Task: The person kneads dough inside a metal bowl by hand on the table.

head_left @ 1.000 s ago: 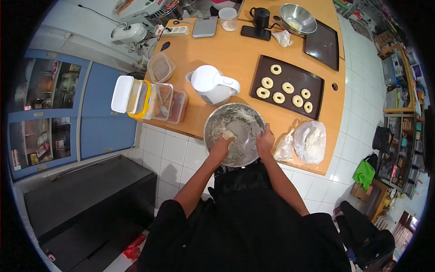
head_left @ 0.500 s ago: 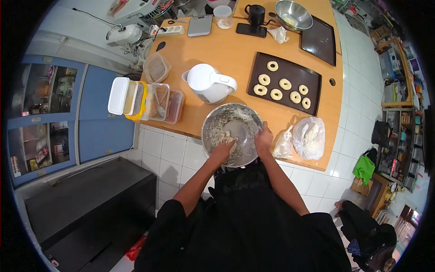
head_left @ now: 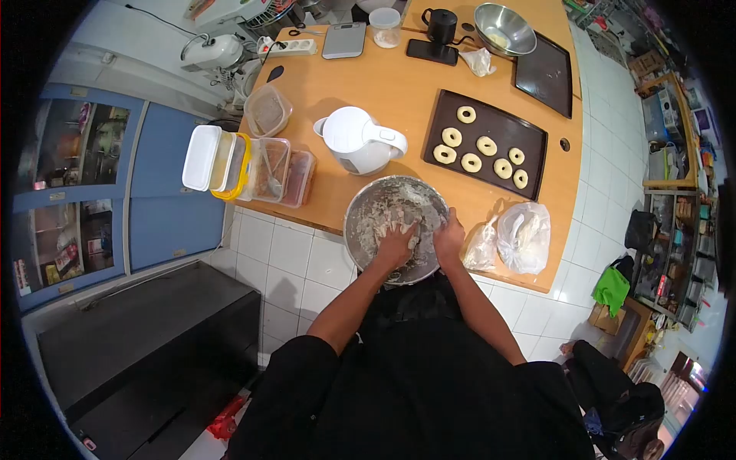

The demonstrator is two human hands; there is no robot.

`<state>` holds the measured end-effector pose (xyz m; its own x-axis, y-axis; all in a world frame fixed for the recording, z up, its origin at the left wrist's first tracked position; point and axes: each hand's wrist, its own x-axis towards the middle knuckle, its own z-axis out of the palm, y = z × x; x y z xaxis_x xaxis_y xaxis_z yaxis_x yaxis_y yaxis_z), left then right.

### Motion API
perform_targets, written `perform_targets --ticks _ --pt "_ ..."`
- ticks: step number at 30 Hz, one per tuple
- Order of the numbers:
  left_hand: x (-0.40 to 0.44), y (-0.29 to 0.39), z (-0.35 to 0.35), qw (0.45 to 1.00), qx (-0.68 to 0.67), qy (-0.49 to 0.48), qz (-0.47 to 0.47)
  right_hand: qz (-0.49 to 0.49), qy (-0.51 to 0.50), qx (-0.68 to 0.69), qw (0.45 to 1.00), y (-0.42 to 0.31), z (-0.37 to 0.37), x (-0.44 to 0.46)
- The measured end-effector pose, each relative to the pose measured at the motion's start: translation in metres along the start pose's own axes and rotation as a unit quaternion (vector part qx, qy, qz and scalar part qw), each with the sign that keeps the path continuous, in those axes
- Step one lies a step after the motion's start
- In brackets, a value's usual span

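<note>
A metal mixing bowl [head_left: 355,222], its inner wall smeared with flour and wet dough, sits at the table's front edge, close to my body. Inside it, my left hand [head_left: 395,247] reaches down with fingers spread, touching the sticky dough [head_left: 386,224]; the fingertips are partly covered by it. My right hand [head_left: 449,239] grips the bowl's right rim, fingers wrapped around the edge. Just behind the bowl stands a white electric kettle [head_left: 354,138]. To the right of my right hand lie a small plastic bag [head_left: 481,247] and a larger bag of white stuff [head_left: 524,238].
A dark baking tray [head_left: 491,115] carries several ring-shaped dough pieces. Stacked plastic containers [head_left: 268,172] stand at the left edge. Farther back are a scale [head_left: 344,41], a black kettle [head_left: 441,27], another metal bowl [head_left: 506,29] and a second tray [head_left: 543,73]. A person [head_left: 613,391] is at lower right.
My left hand has moved right and spread its fingers in the dough, where before they were bunched together at the bowl's lower left. My right hand keeps its grip on the rim.
</note>
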<state>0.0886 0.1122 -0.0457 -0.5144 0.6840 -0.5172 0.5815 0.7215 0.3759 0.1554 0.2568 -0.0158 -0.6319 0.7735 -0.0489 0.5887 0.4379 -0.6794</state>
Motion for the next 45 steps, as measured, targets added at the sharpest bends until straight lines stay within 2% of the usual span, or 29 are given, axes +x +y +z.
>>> perform_targets --ticks 2,5,8,11,14,20,23,26,29,32,35,38,42,45 --pt "-0.015 0.002 -0.014 1.000 -0.020 -0.014 0.017 0.017 -0.020 -0.014 1.000 -0.002 0.002 -0.001" --pt "-0.021 -0.014 0.004 0.999 -0.028 0.017 0.023 0.030 -0.034 -0.027 0.999 -0.005 0.003 -0.003" --pt "-0.029 -0.016 -0.006 0.995 -0.094 -0.007 -0.011 0.041 -0.053 -0.023 0.997 -0.011 0.005 -0.006" --pt "-0.035 -0.012 -0.006 0.995 -0.063 0.069 -0.032 0.049 -0.049 -0.014 0.997 -0.006 0.007 -0.004" --pt "-0.047 0.001 -0.018 0.994 -0.003 0.100 -0.046 0.066 -0.041 -0.010 0.997 -0.004 0.008 -0.005" --pt "-0.065 0.015 -0.041 0.994 0.023 0.104 -0.039 0.076 -0.046 -0.020 0.996 -0.007 -0.003 0.000" --pt "-0.073 0.014 -0.065 0.998 0.030 0.017 -0.045 0.075 -0.055 -0.035 0.995 -0.011 -0.006 0.004" --pt "-0.075 0.001 -0.066 0.998 0.041 0.011 -0.035 0.069 -0.064 -0.029 0.995 -0.015 -0.009 0.007" --pt "-0.081 0.005 -0.074 0.998 0.025 0.042 -0.036 0.063 -0.063 -0.019 0.996 -0.015 -0.008 0.007" --pt "-0.080 -0.013 -0.044 0.990 0.103 0.092 0.029 0.066 -0.067 -0.011 0.996 -0.015 -0.009 0.006" --pt "-0.073 -0.022 -0.036 0.997 -0.053 -0.057 0.019 0.073 -0.060 -0.017 0.995 -0.014 -0.009 0.005" --pt "-0.080 -0.019 -0.056 0.995 -0.020 -0.086 0.049 0.087 -0.063 -0.028 0.994 -0.017 -0.008 0.005" --pt "-0.075 -0.020 -0.038 0.998 0.010 -0.011 0.060 0.054 -0.035 0.000 0.998 -0.013 -0.003 0.005" --pt "-0.058 -0.012 -0.020 0.999 -0.014 0.014 0.048 0.072 -0.044 -0.019 0.996 -0.014 -0.005 0.004"
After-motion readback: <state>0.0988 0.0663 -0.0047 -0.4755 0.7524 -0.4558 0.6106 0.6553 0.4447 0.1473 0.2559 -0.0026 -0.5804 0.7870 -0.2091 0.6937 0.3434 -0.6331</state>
